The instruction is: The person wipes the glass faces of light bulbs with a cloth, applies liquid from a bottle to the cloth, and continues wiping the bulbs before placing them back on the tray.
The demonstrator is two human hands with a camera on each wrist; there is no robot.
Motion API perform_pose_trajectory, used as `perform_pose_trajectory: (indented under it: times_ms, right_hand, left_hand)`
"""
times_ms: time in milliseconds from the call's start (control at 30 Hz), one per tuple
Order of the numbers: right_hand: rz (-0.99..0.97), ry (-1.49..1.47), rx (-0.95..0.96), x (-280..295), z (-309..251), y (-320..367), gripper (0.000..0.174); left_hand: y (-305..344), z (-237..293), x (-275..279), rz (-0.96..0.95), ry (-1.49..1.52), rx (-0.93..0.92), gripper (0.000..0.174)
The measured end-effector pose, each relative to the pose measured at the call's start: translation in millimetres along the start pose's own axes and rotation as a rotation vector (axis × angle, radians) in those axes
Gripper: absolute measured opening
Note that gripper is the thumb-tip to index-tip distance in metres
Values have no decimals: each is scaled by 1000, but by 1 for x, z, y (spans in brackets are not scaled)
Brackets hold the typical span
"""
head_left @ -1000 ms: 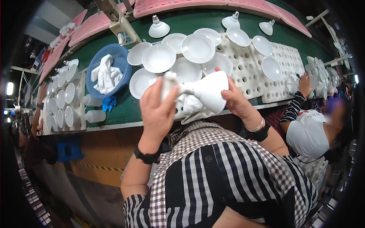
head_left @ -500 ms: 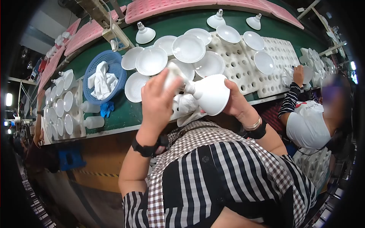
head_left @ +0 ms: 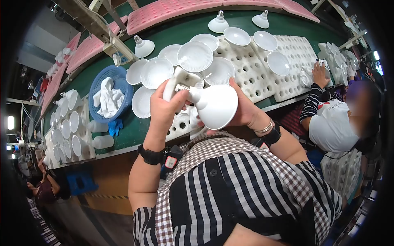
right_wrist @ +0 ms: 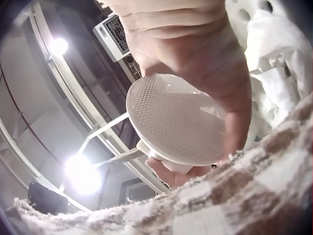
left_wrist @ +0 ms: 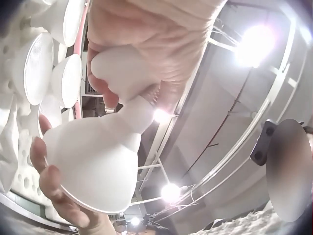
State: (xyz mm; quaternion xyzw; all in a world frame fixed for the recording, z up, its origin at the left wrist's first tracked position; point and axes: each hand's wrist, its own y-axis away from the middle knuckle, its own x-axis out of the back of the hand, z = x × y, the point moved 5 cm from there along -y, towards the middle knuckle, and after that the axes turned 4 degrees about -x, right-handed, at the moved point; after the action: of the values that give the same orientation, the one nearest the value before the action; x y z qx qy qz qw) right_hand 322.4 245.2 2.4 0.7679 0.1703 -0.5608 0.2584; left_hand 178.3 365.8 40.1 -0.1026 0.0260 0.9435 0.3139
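Observation:
A white reflector light bulb (head_left: 219, 106) is held tilted in front of the apron, its metal screw base toward the left. My left hand (head_left: 162, 107) grips a thick white pad (head_left: 177, 78) and holds it around that screw base, with the thumb at the base. In the left wrist view the pad (left_wrist: 122, 68) lies in the palm against the threads. My right hand (head_left: 246, 107) holds the bulb's wide end, fingers spread around the rim. The dimpled lens (right_wrist: 171, 117) faces the right wrist camera.
Several bulbs stand lens up (head_left: 195, 56) beyond the hands, near white foam trays (head_left: 242, 61) with holes. To the left are a blue basket (head_left: 128, 88) with white cloths, blue gloves (head_left: 115, 127) and plastic bottles (head_left: 102, 142). Another person (head_left: 332, 127) works at the right.
The left hand, blurred at the bulb's base before, is now sharp, with the pad and metal threads showing. The bulb has shifted slightly left and lower, its base tipped up more.

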Motion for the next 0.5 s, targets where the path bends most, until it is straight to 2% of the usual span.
perform_pose_trajectory:
  times_ms: [67, 100, 133, 200, 233, 267, 333, 367, 400, 433, 467, 500]
  right_hand:
    - [263, 291, 303, 12, -11, 0, 93]
    - [176, 368, 338, 13, -15, 1, 102]
    - [176, 366, 343, 14, -13, 0, 102]
    - [429, 868, 607, 10, -20, 7, 118]
    - [379, 789, 618, 4, -20, 10, 129]
    - [381, 790, 621, 5, -20, 11, 129]
    - [381, 812, 694, 8, -25, 14, 119]
    - [382, 814, 698, 6, -26, 15, 119]
    - [327, 609, 654, 5, -26, 13, 110]
    - [271, 403, 607, 6, -25, 12, 102]
    - [274, 402, 614, 7, -27, 13, 102]
    - [272, 358, 561, 11, -27, 12, 92]
  left_hand:
    - [-5, 2, -1, 31, 49, -1, 36]
    - [-8, 1, 1, 60, 34, 23, 36]
    - [-11, -1, 3, 87, 21, 47, 37]
    - [-15, -2, 3, 91, 22, 46, 36]
    - [-17, -2, 0, 89, 34, 67, 37]
    - [-18, -2, -2, 87, 46, 87, 38]
    - [-20, 2, -6, 53, 42, 98, 38]
    - [-21, 3, -8, 22, 35, 111, 38]
    - [-22, 2, -9, 17, 35, 109, 38]
    - [-24, 12, -7, 51, -94, -147, 39]
    - [-21, 24, -9, 83, -221, -402, 39]
    - [-19, 24, -12, 75, -218, -402, 39]
